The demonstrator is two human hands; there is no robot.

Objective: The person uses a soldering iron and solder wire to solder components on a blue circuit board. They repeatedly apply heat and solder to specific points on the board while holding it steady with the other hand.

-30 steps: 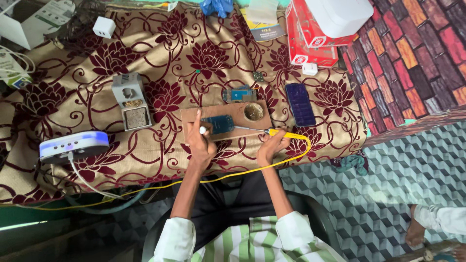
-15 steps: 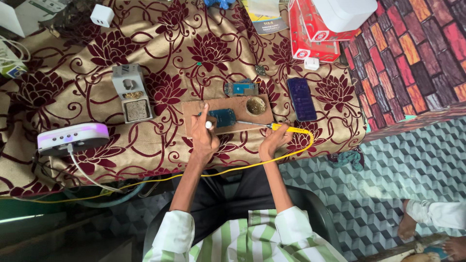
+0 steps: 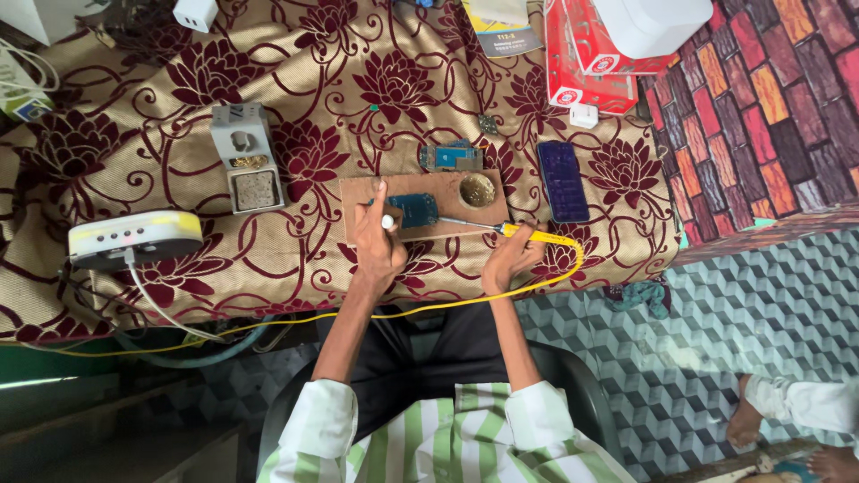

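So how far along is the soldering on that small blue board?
Set up: the blue circuit board lies on the wooden block. In hand: the right hand holds the yellow-handled soldering iron, tip at the board; the left hand steadies it, pinching something small and white. A second board lies behind, untouched. Joints too small to judge.

A table and the floor around it

A table (image 3: 179, 268) is covered with a gold cloth (image 3: 376, 80) with dark red flowers. Right of the table, a mat (image 3: 769, 98) with brick shapes in red, orange and purple is seen. Below the mat, the floor (image 3: 698, 358) is laid with grey and green cube-pattern tiles. In front of the table, a dark chair (image 3: 582, 394) is placed.
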